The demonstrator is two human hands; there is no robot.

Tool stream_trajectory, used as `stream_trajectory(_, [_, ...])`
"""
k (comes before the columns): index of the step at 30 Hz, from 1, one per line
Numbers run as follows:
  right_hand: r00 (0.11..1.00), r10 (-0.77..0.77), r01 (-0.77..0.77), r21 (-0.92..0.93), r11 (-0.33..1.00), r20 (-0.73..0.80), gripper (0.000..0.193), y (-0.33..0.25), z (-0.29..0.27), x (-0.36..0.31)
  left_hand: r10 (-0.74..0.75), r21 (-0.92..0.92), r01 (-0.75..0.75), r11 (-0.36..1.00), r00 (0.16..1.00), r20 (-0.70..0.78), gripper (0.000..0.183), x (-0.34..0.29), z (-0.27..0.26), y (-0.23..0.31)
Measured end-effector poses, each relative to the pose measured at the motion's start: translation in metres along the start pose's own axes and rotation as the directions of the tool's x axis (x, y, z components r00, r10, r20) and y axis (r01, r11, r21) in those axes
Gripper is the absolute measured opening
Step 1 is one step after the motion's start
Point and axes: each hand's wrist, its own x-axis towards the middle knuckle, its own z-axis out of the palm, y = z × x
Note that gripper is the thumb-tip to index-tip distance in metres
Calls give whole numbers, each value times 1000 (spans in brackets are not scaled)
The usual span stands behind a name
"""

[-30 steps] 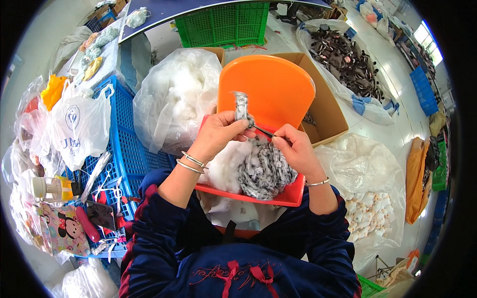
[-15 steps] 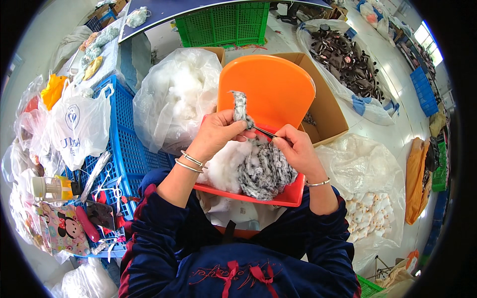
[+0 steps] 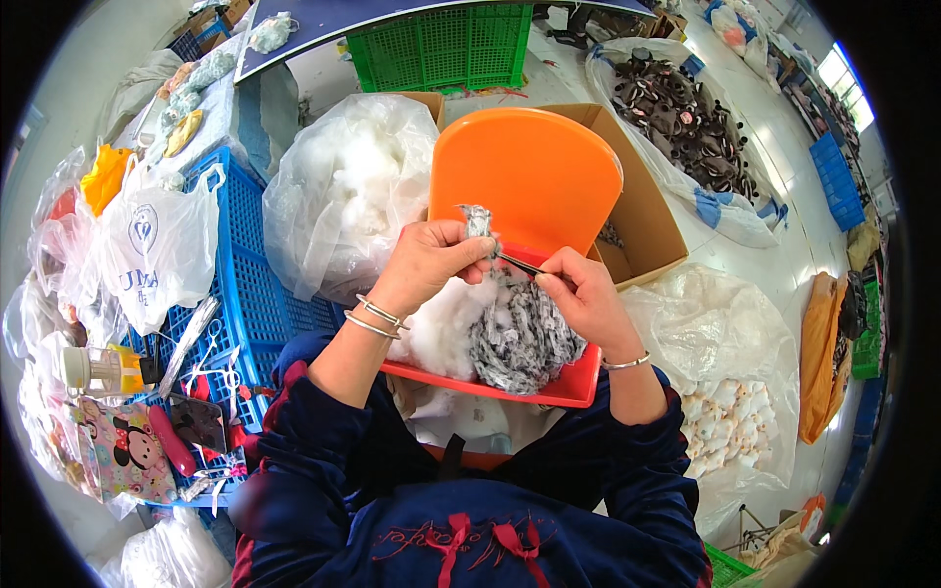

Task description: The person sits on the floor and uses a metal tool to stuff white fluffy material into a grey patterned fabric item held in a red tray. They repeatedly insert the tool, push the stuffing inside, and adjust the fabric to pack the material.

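My left hand (image 3: 441, 257) pinches a small strip of grey-and-white fuzzy fabric (image 3: 477, 221), whose upper end sticks up above the fingers. My right hand (image 3: 585, 299) is closed round a slim dark metal tool (image 3: 521, 264), perhaps tweezers; its tip reaches the fabric at my left fingertips. Below both hands sits a red tray (image 3: 578, 394). White stuffing (image 3: 438, 333) fills its left part, and a heap of grey-and-white fuzzy pieces (image 3: 524, 343) lies in its right part. The tool's tip is hidden by fabric and fingers.
An orange chair (image 3: 529, 176) stands beyond the tray, before a cardboard box (image 3: 642, 230). Left are a clear bag of stuffing (image 3: 358, 186) and a blue crate (image 3: 240, 294) with scissors (image 3: 233, 382). Right, a clear sack (image 3: 725, 333) holds small white pieces.
The fabric strip's free end has dropped lower and now shows shorter above my left fingers. My right hand and the tool have shifted only slightly.
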Motion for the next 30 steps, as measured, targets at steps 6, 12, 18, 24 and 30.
stream_trajectory(6, [999,40,-33,188,982,-33,11,11,15,-4,61,-38,-60,997,998,13,22,-2,13,-4])
stream_trajectory(12, [989,141,-90,547,832,-53,11,14,47,-3,124,-8,-124,992,992,-27,25,1,28,-24])
stream_trajectory(18, [989,94,-31,460,887,-116,11,15,47,4,113,-112,-120,986,992,-59,24,-5,30,-14])
stream_trajectory(24, [989,86,-30,397,917,-123,12,14,49,3,184,-316,-219,923,973,-137,26,1,19,-20])
stream_trajectory(30, [983,148,-64,557,828,-108,13,8,61,4,277,-263,-341,903,928,-251,27,-1,40,-27])
